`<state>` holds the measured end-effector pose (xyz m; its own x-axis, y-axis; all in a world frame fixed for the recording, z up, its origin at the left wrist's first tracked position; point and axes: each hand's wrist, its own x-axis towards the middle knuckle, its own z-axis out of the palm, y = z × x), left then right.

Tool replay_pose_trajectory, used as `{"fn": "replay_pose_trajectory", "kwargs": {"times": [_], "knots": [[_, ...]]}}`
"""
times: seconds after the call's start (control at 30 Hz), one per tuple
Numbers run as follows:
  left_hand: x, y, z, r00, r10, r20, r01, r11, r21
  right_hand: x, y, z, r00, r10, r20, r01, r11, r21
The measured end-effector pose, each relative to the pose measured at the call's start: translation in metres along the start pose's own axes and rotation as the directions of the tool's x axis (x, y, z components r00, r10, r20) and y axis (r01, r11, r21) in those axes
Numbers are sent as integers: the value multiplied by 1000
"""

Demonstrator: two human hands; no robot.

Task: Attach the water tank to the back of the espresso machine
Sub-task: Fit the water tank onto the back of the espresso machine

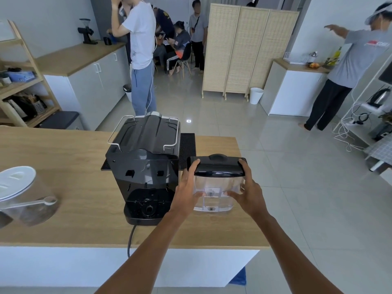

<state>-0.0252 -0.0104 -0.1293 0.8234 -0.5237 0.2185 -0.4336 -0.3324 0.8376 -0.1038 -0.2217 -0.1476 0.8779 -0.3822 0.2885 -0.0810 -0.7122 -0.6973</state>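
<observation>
A black espresso machine stands on the wooden counter with its open back side facing me. To its right is the water tank, clear plastic with a black lid, held upright at the counter's right end. My left hand grips the tank's left side, thumb on the lid. My right hand grips its right side the same way. The tank is apart from the machine, a short gap to the right of it.
A clear container with a white lid and scoop sits at the counter's left. A black drip mat lies behind the machine. The machine's power cord hangs over the near edge. Several people stand in the room beyond.
</observation>
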Motion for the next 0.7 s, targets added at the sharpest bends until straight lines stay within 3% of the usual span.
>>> {"fn": "replay_pose_trajectory", "kwargs": {"times": [0.33, 0.7], "knots": [[0, 12, -4, 999, 38, 25, -38, 999, 25, -15, 0, -7, 996, 37, -86, -45, 995, -89], [-12, 51, -27, 997, 75, -34, -69, 985, 161, -30, -53, -58, 992, -45, -116, 22, 980, -196]]}}
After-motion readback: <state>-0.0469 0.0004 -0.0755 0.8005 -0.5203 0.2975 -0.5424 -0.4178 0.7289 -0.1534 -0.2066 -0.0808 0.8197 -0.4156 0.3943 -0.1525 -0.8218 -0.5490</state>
